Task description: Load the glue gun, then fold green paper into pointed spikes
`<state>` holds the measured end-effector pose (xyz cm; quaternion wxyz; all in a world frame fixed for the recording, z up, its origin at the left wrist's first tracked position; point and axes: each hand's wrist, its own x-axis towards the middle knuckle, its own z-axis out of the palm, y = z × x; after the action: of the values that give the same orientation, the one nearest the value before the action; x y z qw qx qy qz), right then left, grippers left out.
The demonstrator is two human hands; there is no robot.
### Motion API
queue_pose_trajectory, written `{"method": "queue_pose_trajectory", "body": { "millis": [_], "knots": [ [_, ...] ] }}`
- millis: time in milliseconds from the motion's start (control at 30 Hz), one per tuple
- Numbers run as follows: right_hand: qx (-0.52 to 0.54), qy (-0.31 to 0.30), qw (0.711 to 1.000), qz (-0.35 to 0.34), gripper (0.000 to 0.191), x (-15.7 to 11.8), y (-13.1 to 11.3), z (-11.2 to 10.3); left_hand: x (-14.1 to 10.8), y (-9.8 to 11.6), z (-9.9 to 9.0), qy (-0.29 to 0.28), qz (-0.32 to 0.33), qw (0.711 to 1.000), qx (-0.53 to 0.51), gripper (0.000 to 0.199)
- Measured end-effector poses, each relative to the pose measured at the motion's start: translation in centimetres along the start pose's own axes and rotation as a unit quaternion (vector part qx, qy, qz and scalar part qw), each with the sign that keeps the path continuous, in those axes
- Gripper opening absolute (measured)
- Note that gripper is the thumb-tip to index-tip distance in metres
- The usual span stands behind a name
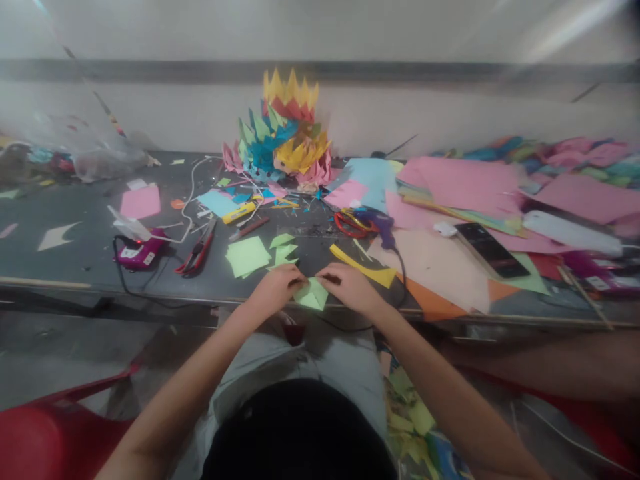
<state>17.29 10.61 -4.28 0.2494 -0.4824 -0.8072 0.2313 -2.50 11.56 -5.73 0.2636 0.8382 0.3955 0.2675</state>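
Observation:
At the table's front edge, my left hand (280, 287) and my right hand (346, 285) pinch the two upper sides of a partly folded piece of light green paper (312, 295). Creases show across its face, and its lower part comes to a point. Just beyond my left hand lie small folded green pieces (283, 251). To their left rests a short stack of green paper squares (248, 257). A yellow paper strip (363, 265) lies beyond my right hand. My fingertips are partly hidden by the paper and by my own hands.
Folded-paper crowns (290, 150) stand at the back. Pliers (197, 250), a yellow cutter (239, 213), scissors (354, 223) and a purple glue gun (377, 223) lie ahead. A phone (493, 250) rests on coloured sheets at right. A purple power strip (143, 250) sits left.

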Motion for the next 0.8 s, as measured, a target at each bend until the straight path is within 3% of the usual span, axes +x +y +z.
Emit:
{"method": "queue_pose_trajectory", "body": {
  "millis": [200, 467, 800],
  "knots": [
    [-0.036, 0.009, 0.995, -0.089, 0.022, -0.1, 1.5, 0.4, -0.1, -0.1, 0.1, -0.015, 0.026, 0.998, 0.051, 0.02],
    [-0.099, -0.027, 0.977, -0.189, 0.032, -0.3, 3.2, 0.1, -0.2, 0.1, 0.4, -0.02, 0.02, 0.995, 0.095, 0.021],
    [-0.132, -0.043, 0.966, -0.219, 0.034, -0.2, 3.3, 0.1, -0.4, 0.0, 0.6, -0.032, 0.037, 0.987, 0.152, 0.022]
  ]
}}
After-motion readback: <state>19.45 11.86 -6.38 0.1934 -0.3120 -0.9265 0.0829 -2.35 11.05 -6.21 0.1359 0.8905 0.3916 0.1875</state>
